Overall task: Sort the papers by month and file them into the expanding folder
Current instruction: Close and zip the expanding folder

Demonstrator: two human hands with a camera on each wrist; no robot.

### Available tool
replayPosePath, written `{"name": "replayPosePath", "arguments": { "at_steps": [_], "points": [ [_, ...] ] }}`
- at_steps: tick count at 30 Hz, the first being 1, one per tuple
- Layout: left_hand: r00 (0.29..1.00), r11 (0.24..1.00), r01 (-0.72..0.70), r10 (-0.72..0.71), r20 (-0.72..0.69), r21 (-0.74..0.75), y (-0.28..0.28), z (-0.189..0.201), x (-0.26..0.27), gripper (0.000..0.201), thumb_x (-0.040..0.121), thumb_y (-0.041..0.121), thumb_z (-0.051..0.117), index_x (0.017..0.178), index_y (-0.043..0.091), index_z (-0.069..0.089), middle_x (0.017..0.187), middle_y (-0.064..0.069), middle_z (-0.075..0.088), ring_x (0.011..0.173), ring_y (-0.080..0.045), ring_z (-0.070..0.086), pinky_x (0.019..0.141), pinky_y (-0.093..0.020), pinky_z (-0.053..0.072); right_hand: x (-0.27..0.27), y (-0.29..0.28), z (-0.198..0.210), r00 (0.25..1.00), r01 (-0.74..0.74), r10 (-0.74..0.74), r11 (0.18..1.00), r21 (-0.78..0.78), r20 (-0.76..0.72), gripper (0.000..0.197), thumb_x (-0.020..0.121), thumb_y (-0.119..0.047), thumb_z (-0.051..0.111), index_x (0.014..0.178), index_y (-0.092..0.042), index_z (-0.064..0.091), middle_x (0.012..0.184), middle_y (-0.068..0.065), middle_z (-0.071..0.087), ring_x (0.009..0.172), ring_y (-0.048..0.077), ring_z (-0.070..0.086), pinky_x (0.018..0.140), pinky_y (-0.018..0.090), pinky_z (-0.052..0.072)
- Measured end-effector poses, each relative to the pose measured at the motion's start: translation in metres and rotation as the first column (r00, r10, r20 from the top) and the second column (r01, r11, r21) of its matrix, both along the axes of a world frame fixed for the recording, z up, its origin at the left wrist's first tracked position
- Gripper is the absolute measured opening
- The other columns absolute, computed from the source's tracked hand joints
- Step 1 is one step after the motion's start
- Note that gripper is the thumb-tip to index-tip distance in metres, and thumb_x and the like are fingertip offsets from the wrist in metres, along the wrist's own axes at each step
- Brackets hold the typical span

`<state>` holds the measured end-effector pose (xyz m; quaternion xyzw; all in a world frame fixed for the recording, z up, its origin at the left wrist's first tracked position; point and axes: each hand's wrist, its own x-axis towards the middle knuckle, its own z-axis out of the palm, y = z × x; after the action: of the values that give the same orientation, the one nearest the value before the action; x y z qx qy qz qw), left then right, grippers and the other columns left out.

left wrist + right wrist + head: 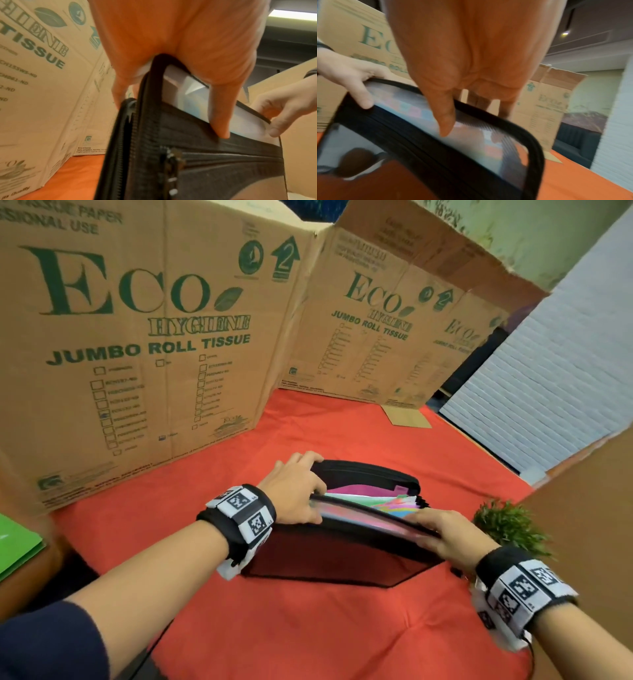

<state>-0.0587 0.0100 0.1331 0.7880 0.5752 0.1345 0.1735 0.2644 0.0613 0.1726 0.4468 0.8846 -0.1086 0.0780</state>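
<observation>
A black expanding folder (342, 556) with a translucent front stands open on the red cloth, mid-table. Coloured papers (376, 501) in pink, green and blue show in its pockets. My left hand (310, 491) grips the folder's top left corner, fingers over the back rim and thumb (221, 121) on the front panel (205, 169). My right hand (421, 527) pinches the front panel's top edge at the right. In the right wrist view its thumb (443, 119) presses on the translucent panel (479, 146) and the fingers reach behind the rim.
Printed cardboard boxes (154, 337) wall the back and left. A white brick-pattern panel (548, 392) and a brown board close the right. A small green plant (510, 525) sits just right of the folder. A green sheet (17, 546) lies far left, a cardboard scrap (407, 416) at the back.
</observation>
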Motion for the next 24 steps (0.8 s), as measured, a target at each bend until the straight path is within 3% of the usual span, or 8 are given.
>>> {"name": "replayPosePath", "arguments": {
  "at_steps": [2, 4, 6, 8, 11, 15, 20, 24],
  "points": [
    [0.997, 0.999, -0.013, 0.01, 0.073, 0.043, 0.002, -0.003, 0.0, 0.053, 0.066, 0.042, 0.081, 0.109, 0.027, 0.053, 0.131, -0.001, 0.035, 0.109, -0.023, 0.048, 0.089, -0.041, 0.043, 0.005, 0.0, -0.004, 0.995, 0.064, -0.06, 0.997, 0.044, -0.079, 0.039, 0.082, -0.018, 0.073, 0.12, -0.02, 0.064, 0.123, -0.003, 0.063, 0.113, 0.02, 0.061, 0.095, 0.026, 0.044],
    [0.986, 0.999, -0.031, 0.03, 0.163, 0.006, 0.004, -0.007, -0.002, 0.073, 0.064, 0.037, 0.084, 0.124, 0.024, 0.045, 0.121, 0.001, 0.047, 0.101, -0.022, 0.055, 0.084, -0.037, 0.046, 0.008, 0.002, -0.008, 0.98, 0.14, -0.128, 0.988, 0.07, -0.151, 0.066, 0.073, -0.016, 0.077, 0.132, -0.022, 0.05, 0.132, 0.0, 0.051, 0.118, 0.023, 0.055, 0.097, 0.03, 0.044],
    [0.989, 1.0, 0.015, -0.016, 0.149, 0.009, 0.003, -0.01, -0.002, 0.062, 0.068, 0.036, 0.083, 0.121, 0.023, 0.053, 0.109, 0.005, 0.06, 0.099, -0.021, 0.058, 0.078, -0.034, 0.045, 0.008, 0.006, -0.008, 0.966, 0.243, -0.233, 0.966, 0.085, -0.114, 0.103, 0.064, -0.021, 0.083, 0.149, -0.024, 0.025, 0.147, 0.006, 0.028, 0.131, 0.027, 0.04, 0.104, 0.038, 0.041],
    [0.991, 0.995, 0.076, -0.083, 0.1, 0.071, -0.001, -0.012, -0.001, 0.035, 0.072, 0.036, 0.08, 0.099, 0.024, 0.062, 0.088, 0.013, 0.058, 0.087, -0.018, 0.056, 0.07, -0.032, 0.041, 0.006, 0.009, -0.006, 0.941, 0.288, -0.315, 0.937, 0.196, 0.123, 0.122, 0.059, -0.038, 0.086, 0.153, -0.031, 0.008, 0.154, 0.002, 0.008, 0.135, 0.03, 0.026, 0.104, 0.047, 0.039],
    [0.99, 0.991, 0.071, -0.083, 0.113, 0.112, -0.006, -0.014, 0.0, 0.031, 0.071, 0.038, 0.08, 0.075, 0.022, 0.054, 0.065, 0.011, 0.05, 0.068, -0.016, 0.047, 0.061, -0.032, 0.039, 0.004, 0.014, -0.005, 0.88, 0.232, -0.296, 0.95, 0.208, 0.371, 0.097, 0.062, -0.05, 0.081, 0.144, -0.034, 0.031, 0.148, -0.005, 0.031, 0.129, 0.027, 0.036, 0.096, 0.046, 0.042],
    [0.981, 0.985, -0.039, 0.005, 0.196, 0.171, 0.001, -0.007, 0.002, 0.036, 0.066, 0.042, 0.083, 0.066, 0.023, 0.053, 0.059, 0.007, 0.054, 0.061, -0.017, 0.05, 0.056, -0.031, 0.037, 0.015, 0.012, 0.004, 0.906, 0.257, -0.274, 0.962, 0.094, 0.322, 0.042, 0.08, -0.042, 0.072, 0.118, -0.031, 0.06, 0.107, 0.004, 0.068, 0.105, 0.029, 0.063, 0.084, 0.038, 0.05],
    [0.793, 0.966, -0.222, 0.1, 0.6, 0.133, 0.026, 0.008, -0.003, 0.023, 0.065, 0.031, 0.089, 0.07, 0.021, 0.07, 0.065, 0.007, 0.067, 0.063, -0.01, 0.059, 0.059, -0.022, 0.042, 0.047, -0.009, 0.017, 0.939, 0.292, -0.288, 0.956, -0.008, -0.189, 0.011, 0.086, -0.03, 0.072, 0.083, -0.028, 0.062, 0.073, -0.007, 0.064, 0.069, 0.004, 0.059, 0.069, 0.034, 0.047],
    [0.888, 0.999, -0.025, 0.005, 0.46, 0.038, 0.039, -0.004, 0.011, 0.028, 0.072, 0.032, 0.085, 0.078, 0.018, 0.061, 0.074, 0.001, 0.066, 0.071, -0.018, 0.057, 0.064, -0.025, 0.041, 0.061, -0.017, 0.002, 0.888, 0.41, -0.397, 0.912, 0.005, -0.231, 0.023, 0.085, -0.025, 0.073, 0.101, -0.011, 0.063, 0.094, 0.002, 0.067, 0.091, 0.021, 0.062, 0.08, 0.034, 0.044]
  ]
}}
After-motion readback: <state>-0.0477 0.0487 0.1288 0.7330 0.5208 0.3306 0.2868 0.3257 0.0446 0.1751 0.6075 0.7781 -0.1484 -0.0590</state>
